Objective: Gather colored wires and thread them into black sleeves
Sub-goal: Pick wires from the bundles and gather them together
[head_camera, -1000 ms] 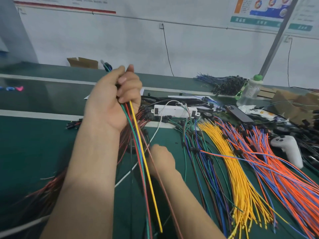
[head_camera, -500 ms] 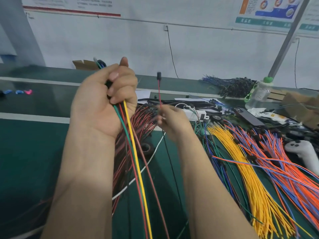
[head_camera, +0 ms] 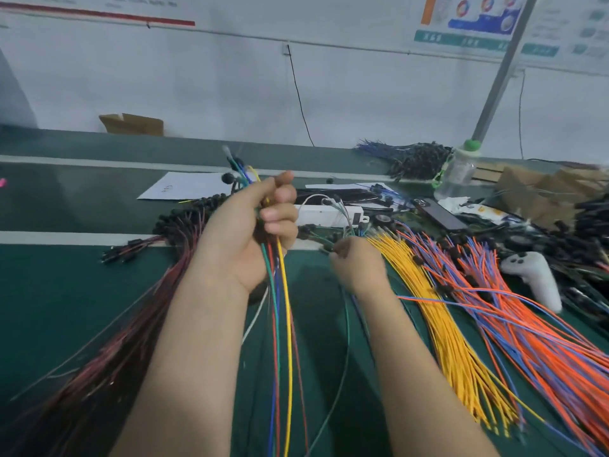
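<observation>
Mostly, the wire bundle hangs below the gripping left hand.

The left hand hid in its fist the middle of the bundle of wires, whose lower ends ran off the bottom edge below it. Right of the left hand, the right hand was blurred, fingertips turned away; whether it held anything could not be told. Far above the left hand, the print on the posters was unreadable.
</observation>
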`<state>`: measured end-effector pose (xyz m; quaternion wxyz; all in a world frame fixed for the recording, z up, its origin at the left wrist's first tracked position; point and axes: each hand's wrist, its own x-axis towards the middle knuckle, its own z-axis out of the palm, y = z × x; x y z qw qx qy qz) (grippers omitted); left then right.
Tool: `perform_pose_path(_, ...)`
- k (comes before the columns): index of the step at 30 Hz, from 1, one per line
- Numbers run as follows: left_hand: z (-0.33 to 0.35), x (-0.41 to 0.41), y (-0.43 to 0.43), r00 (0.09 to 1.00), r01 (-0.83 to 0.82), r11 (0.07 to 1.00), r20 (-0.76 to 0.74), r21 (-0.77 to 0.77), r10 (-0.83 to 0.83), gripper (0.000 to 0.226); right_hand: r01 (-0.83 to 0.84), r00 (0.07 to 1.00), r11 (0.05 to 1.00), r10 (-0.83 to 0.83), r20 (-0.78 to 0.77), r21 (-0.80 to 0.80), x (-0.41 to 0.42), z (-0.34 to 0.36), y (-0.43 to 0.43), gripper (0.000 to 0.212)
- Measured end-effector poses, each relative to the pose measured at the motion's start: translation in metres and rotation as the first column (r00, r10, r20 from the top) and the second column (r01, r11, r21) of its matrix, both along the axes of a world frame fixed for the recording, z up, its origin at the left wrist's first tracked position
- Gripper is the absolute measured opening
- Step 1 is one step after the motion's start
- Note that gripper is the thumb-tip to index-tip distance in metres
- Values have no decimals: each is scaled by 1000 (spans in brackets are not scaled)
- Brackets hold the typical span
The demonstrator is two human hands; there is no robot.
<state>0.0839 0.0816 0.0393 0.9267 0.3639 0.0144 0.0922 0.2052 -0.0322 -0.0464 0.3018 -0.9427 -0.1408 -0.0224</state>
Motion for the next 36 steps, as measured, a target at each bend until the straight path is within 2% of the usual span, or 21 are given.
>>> perform_pose_path(3,-25,22,-26,991,-13,985,-133,171,36,24,106,981,929,-157,-117,-355,16,-12,-77,37)
perform_pose_path(5,-40,39,-43,973,-11,952,-215,307,81,27,77,975,902,-157,-158,-424,17,-20,-101,32)
perform_pose_path(7,-55,50,-61,958,-5,925,-265,381,114,28,66,984,915,-124,-124,-397,16,-21,-112,25)
perform_pose_path(9,-68,58,-74,944,-11,920,-299,393,139,26,112,992,959,-121,-18,-262,15,-14,-116,20)
perform_pose_path(11,-78,64,-85,938,-18,906,-306,423,162,23,159,982,987,-156,110,-19,16,-1,-114,22)
perform_pose_path(13,-82,68,-97,939,11,882,-307,471,152,24,81,985,975,-110,132,209,16,15,-100,22)
perform_pose_path(16,-82,70,-115,949,71,907,-308,415,67,23,-65,998,881,54,37,468,11,30,-63,14)
perform_pose_path(19,-82,71,-115,949,23,919,-297,395,103,27,36,980,767,100,-174,640,14,33,-50,9)
perform_pose_path(20,-83,71,-114,945,12,907,-300,422,127,28,35,976,788,106,-191,615,16,32,-50,10)
perform_pose_path(22,-83,69,-109,947,3,910,-293,416,131,31,-33,993,886,81,-86,462,20,31,-52,14)
perform_pose_path(23,-81,67,-106,953,9,932,-286,363,103,33,-55,997,910,74,-30,412,19,30,-53,19)
perform_pose_path(24,-75,65,-100,962,23,964,-268,265,51,34,-61,998,919,69,-8,390,18,29,-56,24)
perform_pose_path(26,-59,57,-78,982,79,996,-171,-44,-86,33,14,1000,946,-12,-7,325,20,19,-71,30)
perform_pose_path(28,-40,46,-48,978,196,901,8,-388,-209,27,156,987,980,-151,-47,126,23,3,-96,32)
perform_pose_path(29,-33,40,-35,959,283,808,126,-516,-255,20,203,976,979,-200,-82,21,24,-7,-108,34)
perform_pose_path(30,-24,33,-26,935,354,735,220,-579,-278,15,230,965,971,-237,-116,-71,22,-16,-117,37)
perform_pose_path(31,-18,28,-21,927,373,723,254,-581,-275,14,241,956,960,-260,-135,-140,20,-23,-122,39)
perform_pose_path(32,-14,27,-18,943,330,781,220,-531,-249,17,249,953,952,-274,-129,-180,17,-30,-123,39)
perform_pose_path(34,-10,31,-23,988,157,954,54,-254,-148,24,285,949,933,-307,-73,-219,14,-37,-120,38)
perform_pose_path(35,-13,34,-30,994,109,990,-12,-87,-111,21,306,944,925,-325,-52,-225,13,-38,-118,38)
perform_pose_path(36,-17,37,-37,993,102,995,-65,16,-101,15,327,938,918,-344,-42,-223,13,-39,-116,38)
